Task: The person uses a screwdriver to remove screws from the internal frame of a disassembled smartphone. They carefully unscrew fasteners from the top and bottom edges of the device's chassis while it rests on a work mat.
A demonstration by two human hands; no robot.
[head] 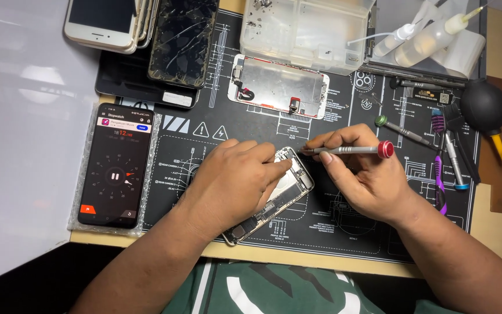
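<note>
left hand (233, 177) on opened phone (280, 195); right hand (361, 174), screwdriver (350, 150)

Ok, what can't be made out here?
Head view:
- Silver red-capped screwdriver tip in right hand: too small.
- Opened silver phone body: mostly hidden under left hand.
- Clear plastic parts tray: cut off by the top edge.

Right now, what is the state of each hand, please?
Left hand: closed over the opened phone, pressing it down on the mat.
Right hand: closed, holding the screwdriver.
</note>
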